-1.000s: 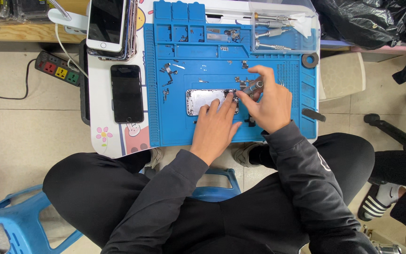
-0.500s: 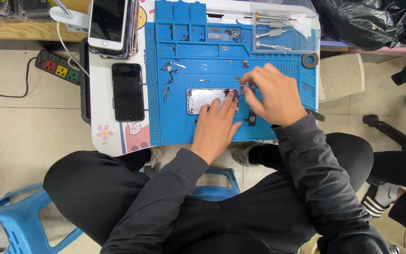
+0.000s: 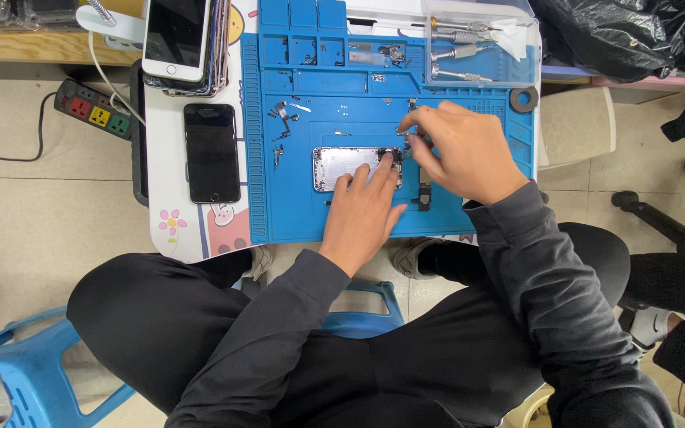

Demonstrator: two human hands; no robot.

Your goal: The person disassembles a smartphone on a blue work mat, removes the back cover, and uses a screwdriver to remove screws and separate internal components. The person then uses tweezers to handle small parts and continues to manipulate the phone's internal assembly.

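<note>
On the blue mat [image 3: 295, 214]: left hand [image 3: 365, 214] pressing flat on an opened phone shell [image 3: 342, 165], grasping nothing. Right hand [image 3: 457, 150] pinching a small part.

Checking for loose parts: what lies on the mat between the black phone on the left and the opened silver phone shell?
In the head view, between the black phone and the silver phone shell, small loose parts lie scattered on the blue mat.

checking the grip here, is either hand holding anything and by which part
The left hand only presses its fingertips on the right end of the opened phone housing. The right hand pinches something small at its fingertips; what it is cannot be told.
</note>
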